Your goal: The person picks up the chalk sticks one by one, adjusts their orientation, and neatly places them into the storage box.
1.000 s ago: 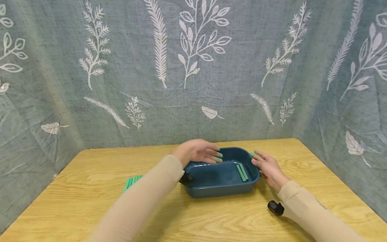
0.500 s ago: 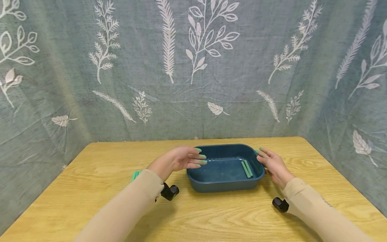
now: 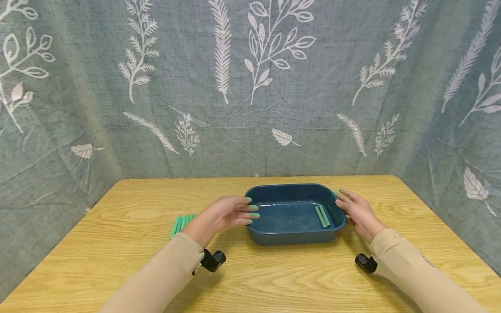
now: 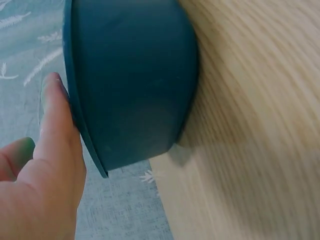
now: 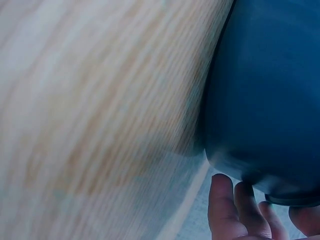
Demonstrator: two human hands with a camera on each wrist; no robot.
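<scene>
Hands at both ends of a blue tub, two green sticks inside

A grey-blue curtain [image 3: 235, 130] with white leaf prints rises behind the tub [image 3: 293, 238] and on both sides of it. Under the tub spreads a wooden table [image 3: 274, 278] with yellowish grain. The tub itself is dark blue, deep and rounded at the corners, standing upright.

At the tub's left end is the left hand [image 3: 223, 215], released, its fingers straight and reaching across the rim in the head view. The right hand [image 3: 360, 215] is at the tub's right end, fingers close to the rim; whether it grasps the rim, I cannot tell.

Left of the tub, a row of green sticks [image 3: 180, 224] lies partly hidden by the left hand. Inside the tub, near its right end, two green sticks [image 3: 325, 216] lie side by side.
</scene>
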